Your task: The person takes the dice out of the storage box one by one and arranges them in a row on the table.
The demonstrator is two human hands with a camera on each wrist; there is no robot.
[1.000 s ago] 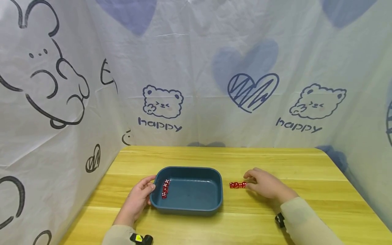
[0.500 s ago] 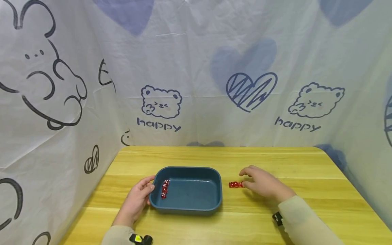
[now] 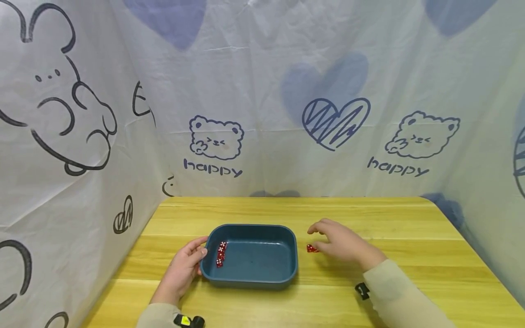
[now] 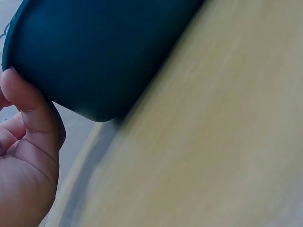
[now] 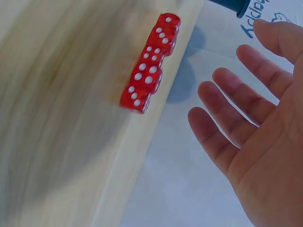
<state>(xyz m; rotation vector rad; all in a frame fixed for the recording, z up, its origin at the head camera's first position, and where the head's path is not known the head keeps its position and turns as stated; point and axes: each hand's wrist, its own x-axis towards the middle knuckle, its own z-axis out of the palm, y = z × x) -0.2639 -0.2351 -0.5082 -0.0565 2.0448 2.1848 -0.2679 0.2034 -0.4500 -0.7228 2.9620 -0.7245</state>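
A dark blue rectangular bin (image 3: 262, 262) stands on the table in the head view. My left hand (image 3: 184, 266) grips its left end, the thumb (image 4: 28, 101) at the rim in the left wrist view. Inside, along the left side, several red dice (image 3: 221, 254) form a line. To the right of the bin, my right hand (image 3: 342, 241) hovers over a row of red dice (image 5: 150, 66) on the table. Its fingers are spread, relaxed and apart from the dice, with nothing held. In the head view this hand hides most of that row.
The yellow wood-grain table (image 3: 295, 209) has its far edge against a white printed cloth (image 3: 266, 91). Cloth also hangs along the left and right sides. A corner of the bin shows at the top of the right wrist view.
My right hand has moved left above the row of dice, covering more of it in the head view. The left hand and the bin stay put.
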